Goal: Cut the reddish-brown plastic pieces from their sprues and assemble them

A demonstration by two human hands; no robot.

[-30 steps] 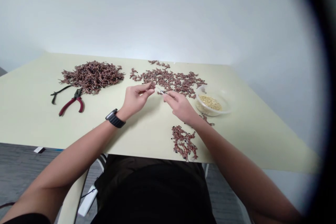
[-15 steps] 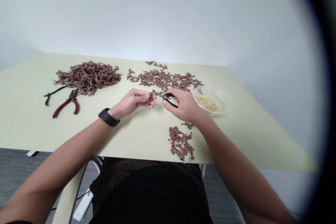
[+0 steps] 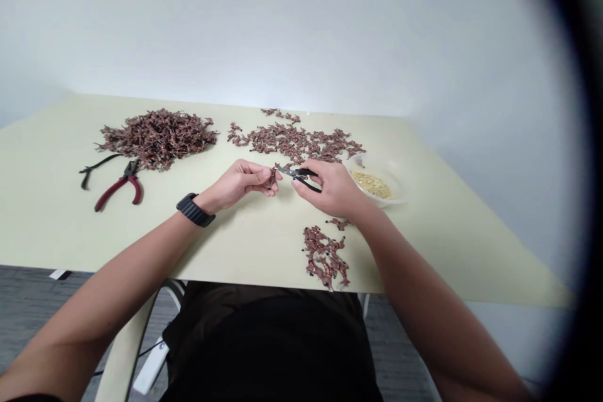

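Note:
My left hand (image 3: 247,178) pinches a small brown figurine (image 3: 272,179), shaped somewhat like an animal, between thumb and fingers. Black-handled pliers (image 3: 301,177) are gripped in my right hand (image 3: 332,188), and their narrow metal jaws reach to the figurine's upper end. Whether the jaws touch it or hold a small part there is too fine to tell. Just right of that hand stands a translucent bowl (image 3: 398,191) with small gold-coloured pieces (image 3: 372,184) in it. Below my right wrist lies a small group of brown figurines (image 3: 325,257) near the table's front edge.
A tall heap of brown figurines (image 3: 160,138) sits at the back left of the pale table (image 3: 117,245). More figurines (image 3: 301,141) are spread along the back middle. Red-handled pliers (image 3: 120,185) and a black tool (image 3: 97,168) lie at the left.
Hardly anything differs. The figurine and the plier tips have shifted very slightly, with both hands keeping their hold.

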